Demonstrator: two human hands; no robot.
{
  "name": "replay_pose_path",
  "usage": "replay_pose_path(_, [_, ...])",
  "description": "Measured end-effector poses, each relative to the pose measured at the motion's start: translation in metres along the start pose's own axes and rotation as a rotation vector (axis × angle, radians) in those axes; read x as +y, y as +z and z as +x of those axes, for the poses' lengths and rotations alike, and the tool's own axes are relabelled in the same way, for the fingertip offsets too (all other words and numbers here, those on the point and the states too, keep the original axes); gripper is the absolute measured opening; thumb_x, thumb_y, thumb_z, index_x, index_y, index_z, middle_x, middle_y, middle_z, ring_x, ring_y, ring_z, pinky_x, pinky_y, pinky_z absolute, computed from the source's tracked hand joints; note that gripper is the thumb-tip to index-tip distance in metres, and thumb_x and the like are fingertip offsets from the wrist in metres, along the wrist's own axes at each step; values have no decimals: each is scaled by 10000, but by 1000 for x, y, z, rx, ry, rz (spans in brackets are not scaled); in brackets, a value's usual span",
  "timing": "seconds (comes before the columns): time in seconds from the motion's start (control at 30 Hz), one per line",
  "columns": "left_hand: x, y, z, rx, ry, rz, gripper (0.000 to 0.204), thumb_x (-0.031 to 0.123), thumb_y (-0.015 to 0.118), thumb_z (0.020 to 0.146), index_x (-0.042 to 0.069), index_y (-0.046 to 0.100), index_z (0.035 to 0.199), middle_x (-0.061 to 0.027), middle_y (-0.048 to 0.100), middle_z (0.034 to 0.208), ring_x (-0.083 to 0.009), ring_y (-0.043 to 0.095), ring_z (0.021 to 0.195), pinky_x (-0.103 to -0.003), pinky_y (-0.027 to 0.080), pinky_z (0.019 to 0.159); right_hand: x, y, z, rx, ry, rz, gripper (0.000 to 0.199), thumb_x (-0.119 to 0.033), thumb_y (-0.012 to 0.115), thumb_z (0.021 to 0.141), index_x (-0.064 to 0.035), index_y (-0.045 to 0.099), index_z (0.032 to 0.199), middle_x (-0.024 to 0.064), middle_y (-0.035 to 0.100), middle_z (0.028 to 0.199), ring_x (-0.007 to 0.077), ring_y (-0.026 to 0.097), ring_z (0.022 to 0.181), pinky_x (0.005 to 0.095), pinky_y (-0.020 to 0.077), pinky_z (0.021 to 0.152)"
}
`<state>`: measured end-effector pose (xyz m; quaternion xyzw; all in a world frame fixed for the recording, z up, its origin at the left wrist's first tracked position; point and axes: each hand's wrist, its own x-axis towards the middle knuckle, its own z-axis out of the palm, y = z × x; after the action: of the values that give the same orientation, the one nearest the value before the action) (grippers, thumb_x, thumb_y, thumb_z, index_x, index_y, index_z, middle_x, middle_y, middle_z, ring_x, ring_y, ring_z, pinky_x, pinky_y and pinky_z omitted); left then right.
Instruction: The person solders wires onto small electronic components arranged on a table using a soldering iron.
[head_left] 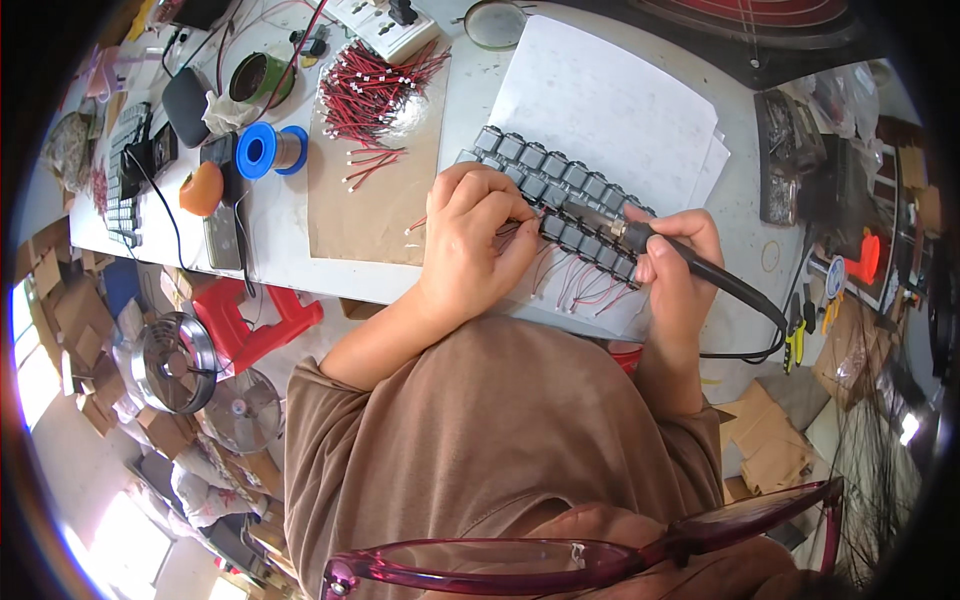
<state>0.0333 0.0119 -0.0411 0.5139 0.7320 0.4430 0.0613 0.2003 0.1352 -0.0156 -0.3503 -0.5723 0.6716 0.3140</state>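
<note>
My right hand (pixel 680 255) is closed round the dark handle of a soldering iron (pixel 722 280), whose metal tip points left at a row of small grey square modules. These modules form a panel (pixel 585 180) of several joined rows, slanting across white paper sheets (pixel 610 110). In a pinch at the panel's near row, my left hand (pixel 470 230) grips a thin red and black wire lead (pixel 418 226); its small white plug end sticks out left of the hand. Other thin wire leads (pixel 580 285) trail from the panel's near edge. My fingers hide the exact contact spot.
A pile of red wire leads (pixel 370 95) lies on a brown sheet (pixel 350 225). Left of it are a blue solder spool (pixel 257 150), an orange fruit (pixel 201 190) and a phone (pixel 224 235). A power strip (pixel 385 30) sits at the back; the iron's cable (pixel 765 345) loops right.
</note>
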Motion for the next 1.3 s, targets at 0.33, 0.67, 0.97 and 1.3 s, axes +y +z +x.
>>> replay_pose_path(0.33, [-1, -3, 1, -35, -15, 3, 113, 42, 657, 640, 78, 619, 740, -42, 568, 903, -257, 491, 970, -374, 371, 812, -4, 6, 4, -70, -17, -70, 90, 11, 565, 791, -2, 522, 868, -30, 465, 554, 17, 422, 534, 395, 454, 937])
replay_pose_path(0.67, [2, -7, 6, -75, -23, 26, 107, 47, 648, 639, 83, 604, 730, -32, 570, 891, -263, 487, 972, -374, 370, 805, -5, 7, 4, -75, -32, -119, 92, -3, 570, 791, 2, 520, 868, -32, 450, 552, 26, 421, 548, 401, 466, 920])
replay_pose_path(0.97, [4, -7, 9, -90, -18, 47, 92, 61, 640, 643, 86, 598, 720, -32, 570, 882, -262, 488, 966, -374, 374, 806, -3, 2, 4, -76, -54, -42, 92, 23, 539, 785, 3, 509, 869, -6, 479, 578, 30, 440, 540, 398, 465, 923])
replay_pose_path(1.3, [2, -15, 9, -110, -27, 105, 97, 82, 647, 641, 88, 604, 727, -40, 573, 903, -266, 495, 960, -385, 380, 799, 2, 6, 5, -80, -40, -8, 96, 5, 542, 794, 6, 499, 879, -1, 484, 583, 34, 444, 525, 397, 467, 923])
